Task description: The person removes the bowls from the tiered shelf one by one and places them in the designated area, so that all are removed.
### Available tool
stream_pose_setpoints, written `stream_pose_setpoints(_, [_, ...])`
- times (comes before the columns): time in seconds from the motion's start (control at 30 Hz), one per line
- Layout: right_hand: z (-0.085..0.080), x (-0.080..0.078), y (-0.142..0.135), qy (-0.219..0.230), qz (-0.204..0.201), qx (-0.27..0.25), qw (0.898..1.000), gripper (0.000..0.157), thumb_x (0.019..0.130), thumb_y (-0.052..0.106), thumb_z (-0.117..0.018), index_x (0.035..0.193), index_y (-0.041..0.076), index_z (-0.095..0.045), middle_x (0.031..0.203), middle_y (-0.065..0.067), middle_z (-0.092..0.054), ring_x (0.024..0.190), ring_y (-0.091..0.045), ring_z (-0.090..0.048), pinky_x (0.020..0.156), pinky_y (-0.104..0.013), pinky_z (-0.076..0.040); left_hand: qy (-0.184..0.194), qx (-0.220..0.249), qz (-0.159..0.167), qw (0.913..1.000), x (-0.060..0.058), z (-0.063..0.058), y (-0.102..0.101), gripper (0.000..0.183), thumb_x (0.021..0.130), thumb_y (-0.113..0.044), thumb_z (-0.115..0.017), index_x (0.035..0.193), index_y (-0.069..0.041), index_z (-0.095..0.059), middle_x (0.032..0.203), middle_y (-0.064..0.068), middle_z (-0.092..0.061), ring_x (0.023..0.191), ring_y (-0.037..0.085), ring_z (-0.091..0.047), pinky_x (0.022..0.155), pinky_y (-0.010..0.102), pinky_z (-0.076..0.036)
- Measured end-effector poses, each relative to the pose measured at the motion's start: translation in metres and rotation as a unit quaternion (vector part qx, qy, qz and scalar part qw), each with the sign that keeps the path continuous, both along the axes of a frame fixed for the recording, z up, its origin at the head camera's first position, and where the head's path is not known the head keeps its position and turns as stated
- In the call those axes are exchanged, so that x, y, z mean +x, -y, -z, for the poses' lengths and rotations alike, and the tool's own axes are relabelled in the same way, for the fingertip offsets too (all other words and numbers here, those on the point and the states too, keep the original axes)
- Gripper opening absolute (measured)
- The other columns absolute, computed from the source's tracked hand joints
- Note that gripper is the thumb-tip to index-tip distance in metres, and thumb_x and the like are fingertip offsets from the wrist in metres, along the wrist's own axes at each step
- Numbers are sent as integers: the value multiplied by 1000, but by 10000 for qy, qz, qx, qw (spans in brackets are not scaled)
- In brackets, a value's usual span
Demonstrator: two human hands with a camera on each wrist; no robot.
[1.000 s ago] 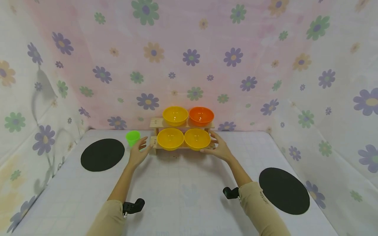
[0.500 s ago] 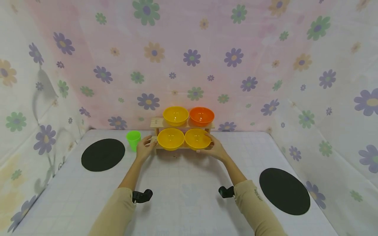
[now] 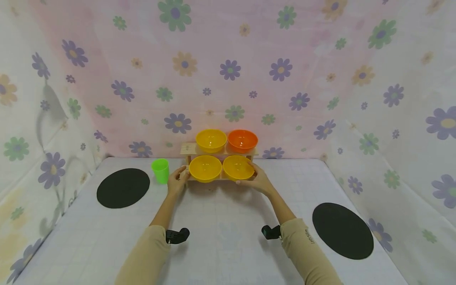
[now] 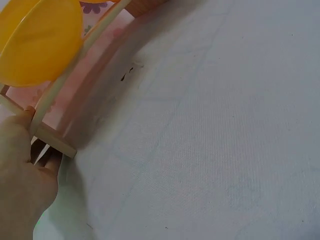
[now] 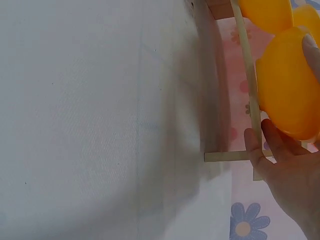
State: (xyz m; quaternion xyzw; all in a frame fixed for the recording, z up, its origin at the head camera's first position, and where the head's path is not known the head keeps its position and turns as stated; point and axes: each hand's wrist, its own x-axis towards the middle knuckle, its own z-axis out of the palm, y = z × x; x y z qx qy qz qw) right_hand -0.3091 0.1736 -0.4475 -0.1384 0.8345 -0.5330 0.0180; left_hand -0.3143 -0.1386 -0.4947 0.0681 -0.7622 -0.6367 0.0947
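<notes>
A two-tier wooden rack (image 3: 188, 149) carries two yellow bowls (image 3: 205, 168) (image 3: 238, 168) on its lower shelf. Above them sit another yellow bowl (image 3: 211, 141) and an orange bowl (image 3: 243, 141). My left hand (image 3: 176, 182) grips the lower shelf's left end; in the left wrist view its thumb lies over the wooden edge, with fingers beneath. My right hand (image 3: 261, 182) holds the right-hand lower bowl by its right side, thumb in front. In the right wrist view, some fingers (image 5: 254, 147) lie against the shelf beside the bowl (image 5: 287, 85).
A green cup (image 3: 160, 171) stands just left of the rack. One black round mat (image 3: 123, 188) lies at the left of the white table (image 3: 221, 237), another black mat (image 3: 342, 230) at the right. Flowered cloth walls (image 3: 228, 79) enclose the back and sides.
My left hand has moved right, from beside the green cup onto the rack's left end. My right hand has closed in on the lower right bowl. The bowls have not visibly moved.
</notes>
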Motion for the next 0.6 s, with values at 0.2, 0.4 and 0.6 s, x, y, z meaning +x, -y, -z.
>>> stream_pose_setpoints(0.2, [-2,3,0,56,-92,-227,9997,89,76,18,-79,147,3,-28,147,-18,-35,132,-33,-36,107,-46,-32,-207,406,22,9990,0,4,0,42,92,-10,-60,130,5,-51,142,22,-41,135,36,-31,107,46,-31])
stream_pose_setpoints(0.4, [-19,22,3,164,-234,-442,9986,86,78,7,-75,146,-3,-24,148,-24,-29,129,-41,-37,101,-50,-38,-261,538,-89,9982,0,5,-2,42,93,-14,-59,130,4,-52,140,19,-44,126,37,-41,105,47,-35])
stream_pose_setpoints(0.6, [-21,37,3,9,-235,-409,9989,84,80,7,-73,147,-3,-24,148,-23,-29,126,-41,-40,96,-47,-44,-229,487,-120,9985,4,5,-3,43,93,-18,-60,130,2,-52,141,18,-44,106,24,-48,100,38,-42])
